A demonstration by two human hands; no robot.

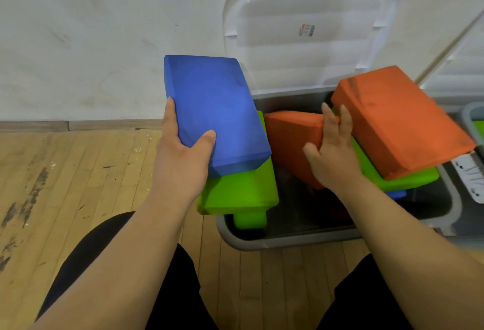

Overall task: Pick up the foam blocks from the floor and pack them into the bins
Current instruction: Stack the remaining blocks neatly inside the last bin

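1. The blue block (214,109) is held in the air over the left edge of the grey bin (288,242), just above a green block (241,191). Its broad face is up. Its long axis runs away from the person toward the wall (91,41), the far end leaning a little left.
2. The left hand (180,156) grips the block's near short end, thumb pressed on the top face and fingers wrapped along the left side and underneath. Holding it by the end probably leaves the rest of its length free to slide into a gap.
3. The right hand (335,151) lies on a tilted orange block (290,141) in the bin's middle, fingers straight and spread. It seems to be pushing that block aside to make room.
4. The green block overhangs the bin's left edge, so the packing there looks loose. A second orange block (400,120) lies slanted across another green block (411,179) at the right edge, rising above the rim.
5. A clear lid (309,33) leans on the wall behind the bin's far edge. A second bin (471,117) shows at the right, on the wooden floor (78,185).
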